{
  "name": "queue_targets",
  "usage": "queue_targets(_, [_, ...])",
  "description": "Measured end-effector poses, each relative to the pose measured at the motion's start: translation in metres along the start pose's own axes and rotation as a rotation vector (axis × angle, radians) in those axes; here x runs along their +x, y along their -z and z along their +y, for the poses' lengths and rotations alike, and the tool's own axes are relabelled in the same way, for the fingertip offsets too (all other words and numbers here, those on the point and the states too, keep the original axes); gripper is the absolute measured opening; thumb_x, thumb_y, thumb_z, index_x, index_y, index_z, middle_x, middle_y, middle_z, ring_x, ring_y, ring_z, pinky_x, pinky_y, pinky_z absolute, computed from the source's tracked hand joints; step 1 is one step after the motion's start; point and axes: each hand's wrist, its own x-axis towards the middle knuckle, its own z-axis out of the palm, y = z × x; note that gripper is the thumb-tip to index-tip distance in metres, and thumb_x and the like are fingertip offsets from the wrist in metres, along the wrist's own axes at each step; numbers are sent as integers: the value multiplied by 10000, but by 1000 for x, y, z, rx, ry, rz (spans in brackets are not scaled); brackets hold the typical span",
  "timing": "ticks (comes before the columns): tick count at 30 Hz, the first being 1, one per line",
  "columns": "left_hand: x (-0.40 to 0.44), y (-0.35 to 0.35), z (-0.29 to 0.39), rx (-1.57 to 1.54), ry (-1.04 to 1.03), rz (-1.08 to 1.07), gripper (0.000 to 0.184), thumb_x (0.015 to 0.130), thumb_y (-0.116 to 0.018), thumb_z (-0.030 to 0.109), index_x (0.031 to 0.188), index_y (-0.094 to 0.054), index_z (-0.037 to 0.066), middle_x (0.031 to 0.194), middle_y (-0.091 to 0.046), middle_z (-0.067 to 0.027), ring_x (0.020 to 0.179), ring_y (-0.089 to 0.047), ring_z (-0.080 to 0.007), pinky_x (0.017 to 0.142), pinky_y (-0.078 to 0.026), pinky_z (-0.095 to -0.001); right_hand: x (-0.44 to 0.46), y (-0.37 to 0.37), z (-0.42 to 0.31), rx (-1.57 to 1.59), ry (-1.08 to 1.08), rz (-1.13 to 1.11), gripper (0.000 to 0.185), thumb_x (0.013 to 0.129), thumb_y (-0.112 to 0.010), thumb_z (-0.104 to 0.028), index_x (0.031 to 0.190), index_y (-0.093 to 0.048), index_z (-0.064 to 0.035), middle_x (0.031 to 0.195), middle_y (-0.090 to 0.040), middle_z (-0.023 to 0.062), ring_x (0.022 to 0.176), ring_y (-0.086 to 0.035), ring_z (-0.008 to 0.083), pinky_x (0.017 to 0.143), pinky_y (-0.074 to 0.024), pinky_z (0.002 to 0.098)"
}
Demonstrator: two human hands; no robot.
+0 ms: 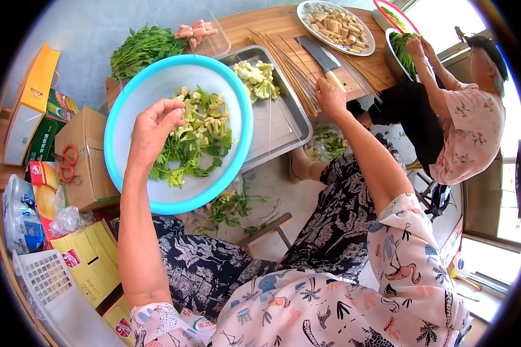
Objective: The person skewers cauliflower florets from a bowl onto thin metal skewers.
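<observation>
My left hand (153,130) is closed in a pinch over the left part of a large white basin with a blue rim (113,127). What it holds, if anything, is too small to make out. Pale green florets and leafy greens (200,139) lie in the basin. My right hand (331,97) is closed beside the pale handle of a knife (318,56), above the table's near edge; its contents are unclear. Thin wooden skewers (286,72) lie left of the knife. Cauliflower pieces (256,80) sit in a metal tray (281,134) between my hands.
A plate of cut pieces (338,29), leafy greens (145,51) and a box of pink pieces (198,33) stand farther back. At the right, a seated person (469,121) handles greens over a bowl. Red scissors (68,163) and cartons (87,159) are at the left.
</observation>
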Motion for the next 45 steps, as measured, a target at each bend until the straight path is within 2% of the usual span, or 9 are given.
queue_targets(5, [-3, -3, 4, 0, 5, 39, 191, 896, -597, 157, 1011, -631, 8, 832, -613, 5, 767, -566, -69, 726, -458, -227, -7, -6, -6, 35, 124, -22, 113, 818, -550, -159, 812, -637, -86, 870, -643, 117, 813, -631, 357, 700, -487, 456])
queue_targets(23, [-2, -5, -2, 27, -16, 18, 195, 886, -601, 155, 998, -638, -1, 790, -613, 0, 759, -569, -76, 725, -460, -234, 12, -4, -2, -12, -146, -226, 211, 765, -580, -225, 840, -703, -71, 829, -685, 164, 794, -671, 318, 740, -527, 409])
queue_targets(26, [-1, -2, 0, 34, -10, 6, 205, 884, -602, 165, 999, -638, -2, 797, -615, -3, 761, -577, -81, 725, -464, -242, 20, 5, 8, 514, -216, -438, 181, 762, -623, -201, 725, -678, -32, 580, -635, 49, 489, -595, 132, 480, -491, 290])
queue_targets(29, [-1, -3, 0, 54, -37, 8, 207, 883, -601, 167, 999, -639, 0, 799, -615, -3, 763, -579, -83, 721, -464, -246, 21, 11, 10, 612, -306, -544, 151, 783, -641, -172, 742, -661, -28, 610, -632, 33, 454, -550, 102, 421, -436, 263])
queue_targets(32, [-3, -2, 0, 33, -38, 12, 200, 881, -598, 159, 997, -641, 2, 797, -615, -2, 762, -579, -84, 719, -462, -246, 13, 19, 6, 1119, -477, -592, 109, 804, -660, -138, 817, -646, -31, 644, -605, 19, 451, -494, 88, 407, -384, 243])
queue_targets(36, [-3, 0, -1, -3, -44, 31, 188, 886, -591, 159, 990, -643, 11, 787, -610, 2, 757, -574, -77, 704, -454, -239, 9, 48, -15, 1283, -658, -707, 81, 828, -657, -89, 871, -616, -34, 676, -568, 5, 478, -441, 72, 428, -358, 226])
queue_targets(38, [-2, 6, -2, -11, -31, -21, 235, 925, -566, 218, 1059, -624, 34, 962, -643, -20, 812, -603, -94, 744, -482, -251, 3, 68, -34, 1640, -695, -766, 57, 864, -613, -89, 882, -599, -37, 679, -553, -2, 512, -427, 62, 462, -352, 210])
queue_targets(41, [-4, 10, 5, -178, -20, 25, 237, 938, -552, 225, 1066, -620, 38, 970, -646, -28, 813, -613, -104, 736, -485, -250, -19, 108, -80, 1843, -656, -797, 67, 884, -598, -95, 865, -571, -37, 654, -516, -18, 485, -394, 58, 453, -320, 187])
queue_targets(45, [-5, 11, 9, -448, 30, 105, 307, 937, -566, 257, 1143, -596, 32, 997, -646, -42, 715, -597, -79, 629, -462, -212, -71, 131, -133, 1610, -236, -852, 65, 852, -571, -83, 907, -592, -56, 722, -580, 10, 527, -470, 71, 499, -387, 201])
